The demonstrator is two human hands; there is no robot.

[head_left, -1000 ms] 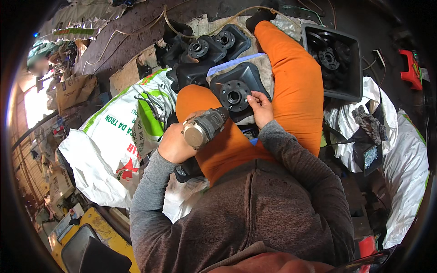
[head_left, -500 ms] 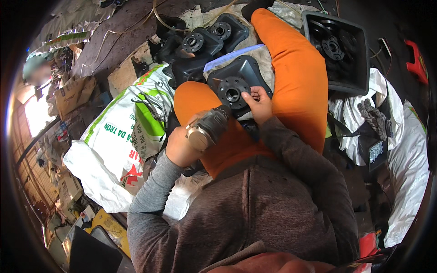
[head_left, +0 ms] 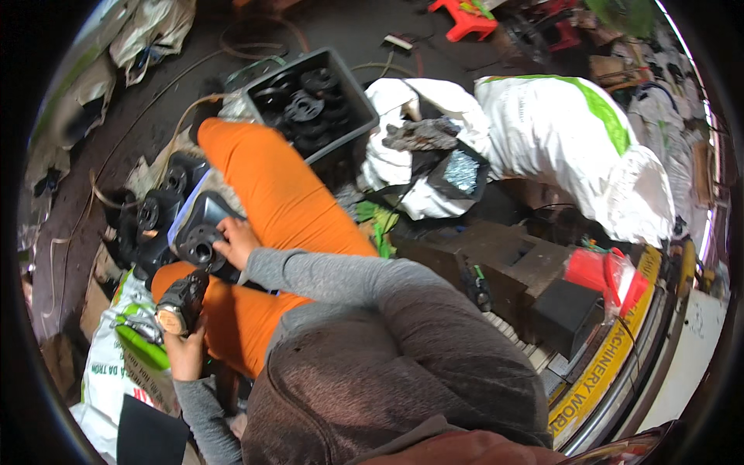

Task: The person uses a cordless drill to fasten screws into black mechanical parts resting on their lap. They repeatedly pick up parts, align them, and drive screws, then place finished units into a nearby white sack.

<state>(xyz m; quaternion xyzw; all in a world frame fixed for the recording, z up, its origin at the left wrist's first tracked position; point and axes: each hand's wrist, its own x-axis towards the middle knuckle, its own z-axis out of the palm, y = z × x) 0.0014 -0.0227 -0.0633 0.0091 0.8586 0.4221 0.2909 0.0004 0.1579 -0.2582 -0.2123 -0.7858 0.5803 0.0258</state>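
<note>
My left hand (head_left: pixel 184 353) is wrapped round the grip of a dark cordless drill (head_left: pixel 181 301). The drill's nose points toward a black plastic part with a round holed flange (head_left: pixel 200 245), lying between my orange-clad legs. On that flange's right side rest the bent fingers of my right hand (head_left: pixel 239 240), thumb near its centre hole. Whether the drill tip touches the part is too small to tell. Similar black parts (head_left: pixel 159 209) lie just beyond it.
A grey bin (head_left: pixel 353 105) of black round parts stands beyond my leg. Right of it are a white sack (head_left: pixel 542 124), grey gloves (head_left: pixel 422 134) and an open box of small silvery pieces (head_left: pixel 461 172). A red stool (head_left: pixel 465 19) sits far off; hoses cross the floor.
My view has swung to the right, so the legs and hands now appear further left and turned. The drill stays in my left hand, and my right hand stays at the black part.
</note>
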